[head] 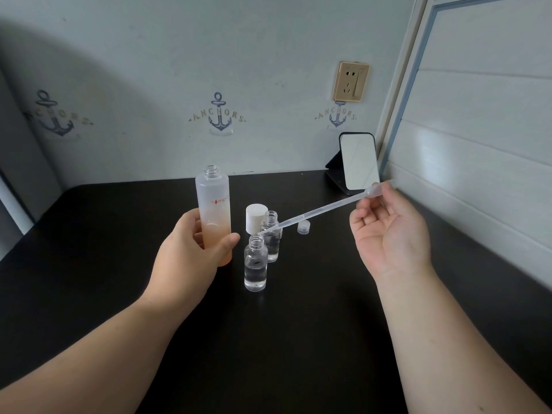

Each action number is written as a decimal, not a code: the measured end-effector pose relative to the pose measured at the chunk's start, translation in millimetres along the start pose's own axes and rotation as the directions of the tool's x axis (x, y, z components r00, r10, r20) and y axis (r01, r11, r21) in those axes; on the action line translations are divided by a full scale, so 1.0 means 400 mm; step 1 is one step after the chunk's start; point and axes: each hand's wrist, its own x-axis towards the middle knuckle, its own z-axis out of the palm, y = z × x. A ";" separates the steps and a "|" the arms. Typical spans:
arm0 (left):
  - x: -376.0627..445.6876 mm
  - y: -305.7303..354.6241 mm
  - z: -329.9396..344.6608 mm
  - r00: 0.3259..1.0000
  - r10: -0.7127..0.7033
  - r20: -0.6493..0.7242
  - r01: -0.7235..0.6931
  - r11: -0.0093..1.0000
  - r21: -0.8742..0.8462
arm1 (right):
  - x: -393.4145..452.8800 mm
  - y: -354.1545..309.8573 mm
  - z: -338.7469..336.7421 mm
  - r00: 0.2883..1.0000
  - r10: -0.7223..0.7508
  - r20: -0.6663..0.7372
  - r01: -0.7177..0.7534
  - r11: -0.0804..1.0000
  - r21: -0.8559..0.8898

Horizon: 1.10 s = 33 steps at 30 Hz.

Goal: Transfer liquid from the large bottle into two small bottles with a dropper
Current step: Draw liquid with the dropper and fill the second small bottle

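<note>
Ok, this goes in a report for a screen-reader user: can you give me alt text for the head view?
A right hand pinches a dropper with its tip at the mouth of the nearer small bottle, while the left hand grips the open large bottle. They stand on a black table, with a second small bottle, a white cap and a small cap behind.

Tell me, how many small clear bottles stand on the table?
2. The near small bottle stands under the dropper tip, right of the large bottle. The far small bottle stands just behind it, beside the white cap. None seems hidden.
</note>
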 end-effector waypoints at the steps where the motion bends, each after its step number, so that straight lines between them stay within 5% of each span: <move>1: -0.005 0.003 -0.003 1.000 0.000 0.004 0.000 1.000 -0.026 | 0.000 0.000 -0.001 1.000 -0.002 0.004 0.002 1.000 -0.006; 5: -0.025 0.020 -0.023 0.994 0.009 -0.109 -0.022 0.993 -0.120 | 0.000 0.001 -0.002 0.999 -0.018 0.034 0.019 0.999 -0.048; 9: -0.059 0.046 -0.045 0.959 0.167 -0.230 -0.187 0.980 -0.070 | 0.000 0.001 -0.001 0.998 -0.026 0.054 0.029 0.998 -0.063; 14: -0.082 0.057 -0.040 0.968 0.247 0.045 -0.245 0.969 -0.040 | -0.001 0.001 0.002 0.997 -0.038 0.068 0.042 0.997 -0.069; 20: -0.064 0.049 -0.016 0.897 0.210 0.388 -0.275 0.954 0.120 | 0.002 0.003 0.003 0.996 -0.055 0.072 0.062 0.993 -0.105; 33: -0.053 0.043 -0.009 0.855 0.333 0.398 -0.404 0.908 0.108 | 0.004 0.003 0.006 0.993 -0.112 0.035 0.116 0.985 -0.127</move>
